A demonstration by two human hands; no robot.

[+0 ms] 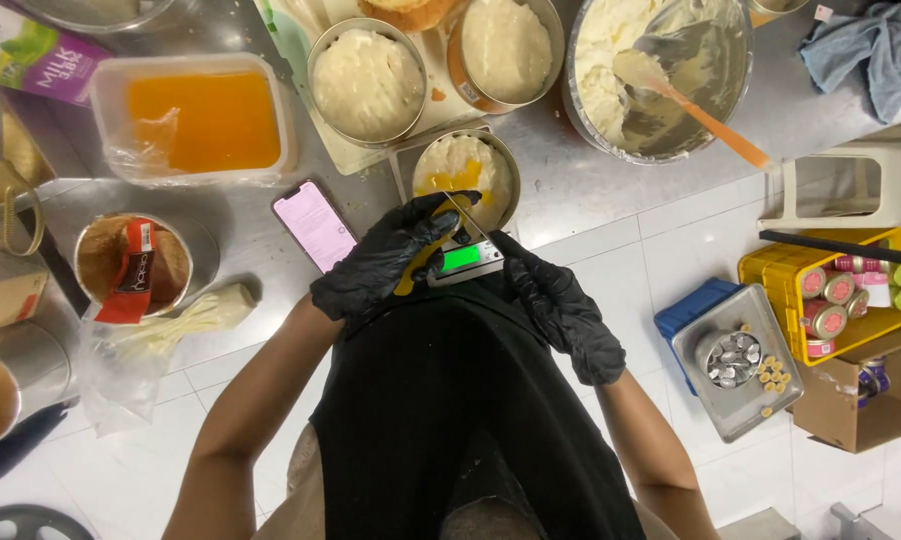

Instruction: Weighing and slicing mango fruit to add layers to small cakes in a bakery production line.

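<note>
Left hand: gloved in black, held at the tabletop edge just at 7 o'clock of the small tin; the fingers are curled around a yellow tool, whose handle end shows below the palm.
Right hand: gloved in black, at 4 o'clock of the scale; whether its fingers are pinching anything cannot be told, as they are seen from the back and partly hidden.
Small tin: a round metal tin on the scale platform, filled with pale cream topped by an orange-yellow patch; it stands at the near edge of the tabletop.
Scale: a small digital one with a lit green display, directly under and at 6 o'clock of the tin.
Handling of the tin: judged light but loose on the scale, stiff in the wall, soft and smearable in the filling; it is best taken by the outer metal wall, never from the top.
Handling of the tool: judged stiff and light, possibly slippery in a glove; it is best held at the handle.
Orange tub: a clear plastic box of orange filling, at 10 o'clock of the tin.
Phone: screen lit pink, at 9 o'clock of the left hand.
Mixing bowl: cream and an orange-handled spatula inside, at 2 o'clock.
</note>
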